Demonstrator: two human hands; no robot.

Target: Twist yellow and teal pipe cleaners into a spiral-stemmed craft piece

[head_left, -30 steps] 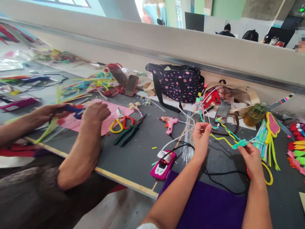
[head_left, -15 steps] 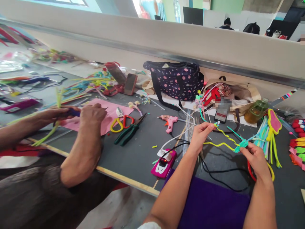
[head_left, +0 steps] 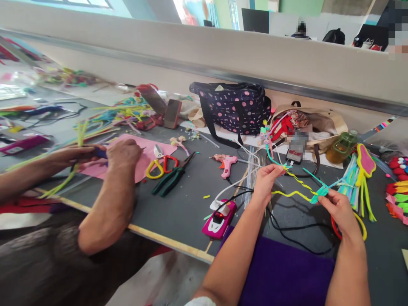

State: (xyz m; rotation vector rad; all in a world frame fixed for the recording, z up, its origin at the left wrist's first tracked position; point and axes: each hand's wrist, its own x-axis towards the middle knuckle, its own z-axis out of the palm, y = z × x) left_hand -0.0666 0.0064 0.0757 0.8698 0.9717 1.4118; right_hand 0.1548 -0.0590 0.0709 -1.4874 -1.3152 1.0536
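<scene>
My left hand (head_left: 267, 180) is closed in a pinch on a bent yellow pipe cleaner (head_left: 291, 193), between thumb and forefinger. Its two yellow strands stretch across to a turquoise pipe-cleaner piece (head_left: 318, 195), flat and wound together. That piece is pinched between the fingertips of my right hand (head_left: 340, 209), and turquoise ends stick out from it. Both hands hover over the dark table. Partly behind my right wrist lie red and yellow scissor-like handles (head_left: 361, 227). A finished-looking yellow and pink shape (head_left: 366, 160) with yellow strands rests beyond my right hand.
A pink glue gun (head_left: 225, 163), a magenta power strip (head_left: 219, 221), green-handled pliers (head_left: 172, 176) and scissors (head_left: 162, 163) lie left of me. Black cables (head_left: 296, 231) run under my arms. A co-worker's hands (head_left: 123, 157) work at the left. A patterned bag (head_left: 236, 106) and a bottle (head_left: 342, 146) stand behind.
My right hand and the turquoise piece have shifted slightly left, and the piece has tilted a little. My left hand keeps its pinch; the view has moved slightly.
</scene>
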